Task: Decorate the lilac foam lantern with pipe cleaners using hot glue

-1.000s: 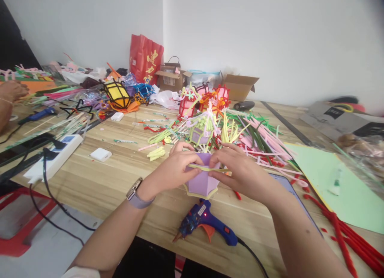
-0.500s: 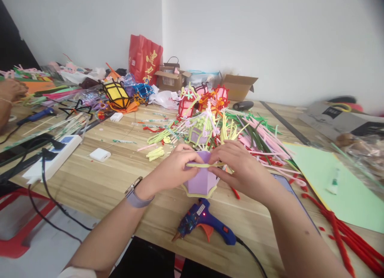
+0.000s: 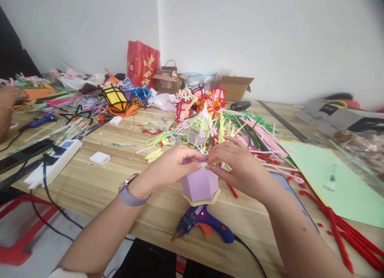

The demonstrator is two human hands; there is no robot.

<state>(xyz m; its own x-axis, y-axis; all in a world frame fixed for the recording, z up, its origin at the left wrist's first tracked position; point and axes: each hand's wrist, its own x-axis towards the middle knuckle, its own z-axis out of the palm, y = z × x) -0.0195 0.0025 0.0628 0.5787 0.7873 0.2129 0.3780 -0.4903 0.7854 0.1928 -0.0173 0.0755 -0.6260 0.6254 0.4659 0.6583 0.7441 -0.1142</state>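
Both hands are at the top of a purple paper lantern body (image 3: 199, 186) with faceted sides and a pale yellow-green pipe cleaner trim (image 3: 201, 202) round its lower edge. My left hand (image 3: 174, 164) is closed on the lantern's upper left edge, thumb in front. Pinched in my right hand (image 3: 240, 162) is a yellow-green pipe cleaner (image 3: 204, 164), lying along the front of the top rim. My fingers hide part of that rim. Just below the lantern, a blue hot glue gun (image 3: 204, 222) lies on the table, its red light lit.
Behind my hands stands a finished small lantern (image 3: 196, 135) among heaped pipe cleaners (image 3: 261, 136). A white power strip (image 3: 54, 162) and charger (image 3: 100, 158) lie left. To the right are a phone (image 3: 295, 200) and green sheet (image 3: 339, 186). Another person's hand (image 3: 12, 96) shows far left.
The lantern has tilted and come slightly nearer to me, so more of its front shows. The pipe cleaner now lies against the top rim, and my fingers have drawn closer together.
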